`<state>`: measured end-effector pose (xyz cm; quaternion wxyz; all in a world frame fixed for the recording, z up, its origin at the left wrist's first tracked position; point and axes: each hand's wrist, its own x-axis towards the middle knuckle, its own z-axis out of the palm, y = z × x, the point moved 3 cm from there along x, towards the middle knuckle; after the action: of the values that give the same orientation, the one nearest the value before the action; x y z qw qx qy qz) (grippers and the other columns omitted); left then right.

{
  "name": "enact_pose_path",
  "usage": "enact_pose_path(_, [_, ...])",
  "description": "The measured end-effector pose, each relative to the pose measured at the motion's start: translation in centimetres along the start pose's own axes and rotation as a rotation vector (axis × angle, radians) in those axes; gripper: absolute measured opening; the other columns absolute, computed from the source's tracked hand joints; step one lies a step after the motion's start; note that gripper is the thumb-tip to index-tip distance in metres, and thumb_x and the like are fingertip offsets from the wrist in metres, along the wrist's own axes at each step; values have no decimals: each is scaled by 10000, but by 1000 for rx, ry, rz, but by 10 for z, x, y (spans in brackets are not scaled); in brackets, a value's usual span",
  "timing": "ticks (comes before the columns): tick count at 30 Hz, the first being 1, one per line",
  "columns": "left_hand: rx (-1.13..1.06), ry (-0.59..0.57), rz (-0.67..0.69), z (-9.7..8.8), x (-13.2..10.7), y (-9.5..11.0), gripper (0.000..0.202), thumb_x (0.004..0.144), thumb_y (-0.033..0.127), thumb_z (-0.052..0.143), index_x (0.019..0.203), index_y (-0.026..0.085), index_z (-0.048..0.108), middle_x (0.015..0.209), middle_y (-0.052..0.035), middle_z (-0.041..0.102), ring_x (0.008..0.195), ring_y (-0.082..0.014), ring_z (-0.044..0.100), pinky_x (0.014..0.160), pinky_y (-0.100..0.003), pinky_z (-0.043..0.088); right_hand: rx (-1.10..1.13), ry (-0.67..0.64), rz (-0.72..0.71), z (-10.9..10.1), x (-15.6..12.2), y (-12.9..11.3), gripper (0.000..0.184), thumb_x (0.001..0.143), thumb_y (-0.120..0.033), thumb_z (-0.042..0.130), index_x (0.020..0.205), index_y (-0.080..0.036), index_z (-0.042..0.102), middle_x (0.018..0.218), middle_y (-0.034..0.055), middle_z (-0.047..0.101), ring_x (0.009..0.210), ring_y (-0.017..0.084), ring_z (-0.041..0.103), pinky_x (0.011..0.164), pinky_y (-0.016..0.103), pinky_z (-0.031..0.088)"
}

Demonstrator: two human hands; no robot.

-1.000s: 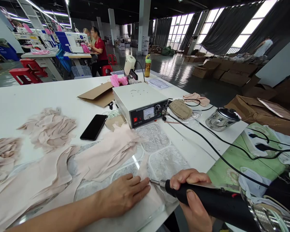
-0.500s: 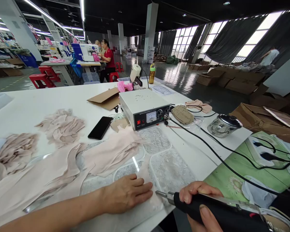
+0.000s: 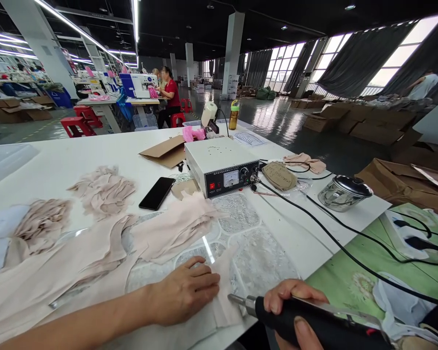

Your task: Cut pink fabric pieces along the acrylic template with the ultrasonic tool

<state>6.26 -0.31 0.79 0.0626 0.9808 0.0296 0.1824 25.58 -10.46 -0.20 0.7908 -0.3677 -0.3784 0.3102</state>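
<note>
My left hand (image 3: 190, 291) lies palm down with its fingers stretched out over a thin beige fabric piece (image 3: 224, 267), pressing it onto a clear-covered, stone-patterned sheet. My right hand (image 3: 295, 306) is wrapped round a black handheld tool (image 3: 314, 318) with a slim metal tip. That tip points left and is at the fabric just right of my left fingertips; whether it touches cannot be made out. More beige fabric layers (image 3: 171, 226) are stacked beyond my left forearm, and longer pieces (image 3: 69, 253) spread out to the left.
A white control box (image 3: 222, 160) with a dial and black cables stands mid-table. Around it are a phone (image 3: 156, 193), cardboard (image 3: 166, 150), a lidded glass pot (image 3: 345, 193) and a bottle (image 3: 233, 116). Crumpled fabric (image 3: 104, 192) lies at left. A person in red (image 3: 171, 92) sits farther back.
The camera view has shifted slightly, moving the table's things rightward. My left hand and the tool tip have both moved left across the fabric, and the fabric's right edge shows more plainly.
</note>
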Motion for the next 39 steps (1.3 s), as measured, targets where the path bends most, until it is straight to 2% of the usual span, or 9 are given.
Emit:
enact_pose_path(3, [1, 29, -1, -3, 5, -6, 206, 971, 121, 394, 1064, 135, 578, 1094, -94, 679, 908, -197, 607, 955, -387, 411, 22, -20, -39, 5, 0, 1, 133, 856, -313, 536, 971, -247, 527, 810, 11, 496, 604, 138, 555, 524, 339, 523])
enact_pose_path(6, [10, 35, 21, -2, 10, -15, 245, 1002, 151, 366, 1134, 131, 571, 1187, -96, 658, 1066, -216, 603, 1004, -364, 415, 14, -47, -61, 9, 3, -1, 133, 862, -306, 521, 979, -245, 535, 796, 12, 500, 584, 140, 561, 501, 329, 515])
enact_pose_path(9, [-4, -10, 23, 3, 13, -23, 269, 1017, 178, 365, 1196, 135, 562, 1252, -94, 633, 1197, -222, 560, 1076, -357, 391, -20, 29, -79, 9, 11, -5, 125, 860, -309, 536, 960, -234, 544, 774, 8, 509, 584, 138, 556, 519, 331, 516])
enact_pose_path(13, [-50, -57, 11, 9, 15, -30, 302, 1014, 217, 411, 1279, 139, 532, 1271, -115, 621, 1256, -233, 527, 1114, -381, 379, -39, 200, -188, 9, 32, -6, 121, 826, -276, 589, 927, -225, 547, 767, -7, 517, 606, 120, 540, 555, 309, 522])
enact_pose_path(15, [-67, -57, -1, 10, 17, -33, 310, 1013, 224, 420, 1291, 138, 527, 1275, -123, 618, 1270, -237, 516, 1112, -387, 387, -21, 222, -211, 9, 42, 0, 128, 816, -255, 591, 931, -224, 543, 792, -11, 524, 614, 114, 545, 574, 307, 527])
enact_pose_path(17, [-71, -60, -7, 11, 19, -35, 314, 1013, 226, 425, 1295, 130, 526, 1286, -129, 610, 1276, -242, 510, 1107, -389, 397, -14, 191, -206, 10, 50, 9, 134, 817, -239, 584, 943, -222, 542, 816, -11, 527, 630, 115, 559, 595, 318, 536])
enact_pose_path(22, [-61, -94, 27, 13, 23, -39, 332, 1016, 277, 440, 1286, 109, 534, 1319, -126, 588, 1282, -259, 504, 1106, -399, 402, -47, 141, -186, 9, 54, 25, 157, 839, -224, 550, 992, -230, 517, 860, -3, 521, 668, 122, 564, 613, 348, 541])
enact_pose_path(28, [-55, -102, 55, 12, 25, -44, 337, 1018, 274, 440, 1298, 105, 523, 1304, -137, 597, 1284, -263, 501, 1094, -414, 415, -87, 136, -179, 10, 58, 29, 158, 851, -242, 538, 1003, -242, 496, 876, -8, 505, 661, 121, 551, 615, 353, 523])
enact_pose_path(39, [-2, -27, 59, 17, 20, -44, 271, 1022, 292, 435, 1121, 100, 599, 1220, -106, 649, 1226, -264, 544, 1077, -398, 414, -66, 172, -176, 11, 63, 27, 153, 813, -241, 569, 961, -220, 533, 839, -1, 512, 631, 124, 551, 597, 347, 518])
